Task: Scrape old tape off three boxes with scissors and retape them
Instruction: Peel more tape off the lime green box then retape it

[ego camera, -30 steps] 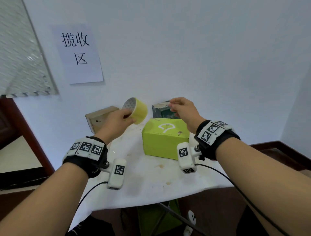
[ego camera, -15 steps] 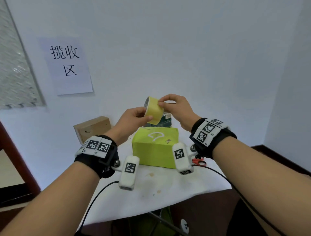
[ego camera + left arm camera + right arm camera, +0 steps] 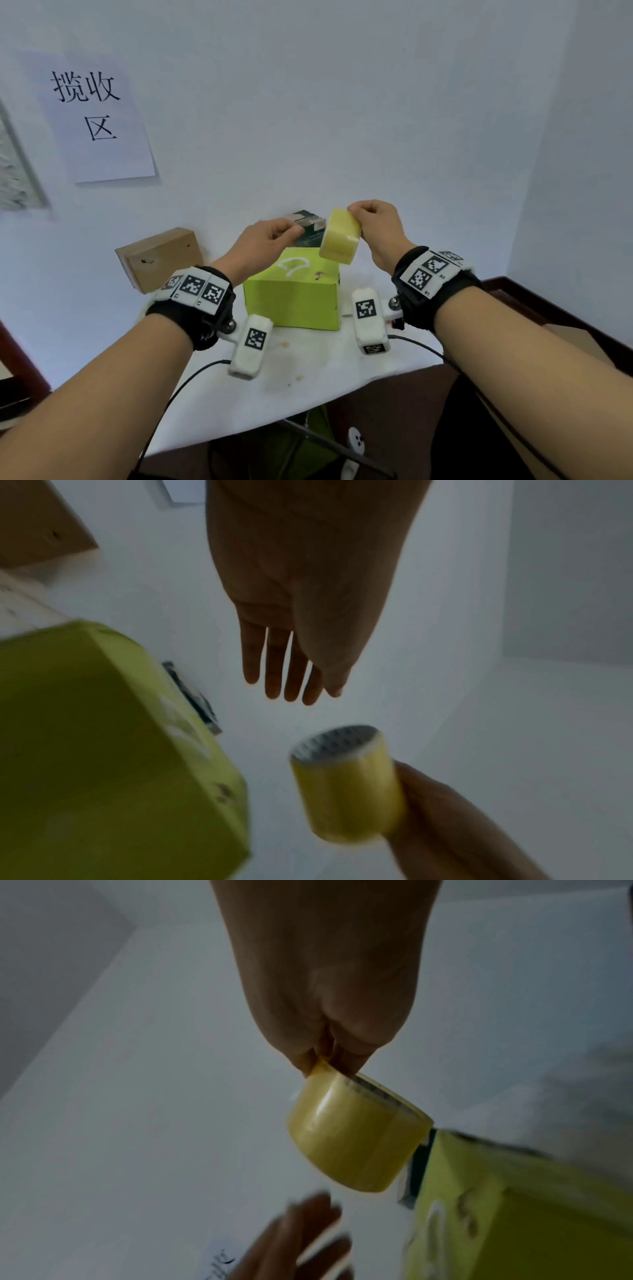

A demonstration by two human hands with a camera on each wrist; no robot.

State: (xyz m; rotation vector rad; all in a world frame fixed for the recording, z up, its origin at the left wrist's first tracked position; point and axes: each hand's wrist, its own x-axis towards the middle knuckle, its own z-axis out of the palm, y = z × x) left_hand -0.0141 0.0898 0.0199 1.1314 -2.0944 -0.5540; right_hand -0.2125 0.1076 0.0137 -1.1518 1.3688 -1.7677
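My right hand (image 3: 375,222) pinches the rim of a yellow tape roll (image 3: 339,241) and holds it in the air above the green box (image 3: 294,294) on the table. The right wrist view shows thumb and fingers nipping the roll (image 3: 356,1134) at its top edge. My left hand (image 3: 272,234) hovers just left of the roll, apart from it. Its fingers (image 3: 284,674) are straight and hold nothing. A brown cardboard box (image 3: 161,257) stands at the back left. A dark printed box (image 3: 306,221) sits behind the green one. No scissors are visible.
The white-covered table (image 3: 308,373) is small, and its front edge is close to my forearms. Walls close it in behind and to the right. A paper sign (image 3: 92,116) hangs on the wall. A white power strip (image 3: 354,448) lies below the table.
The tape roll went from my left hand to my right. The left hand let go and opened. The roll moved right, over the green box.
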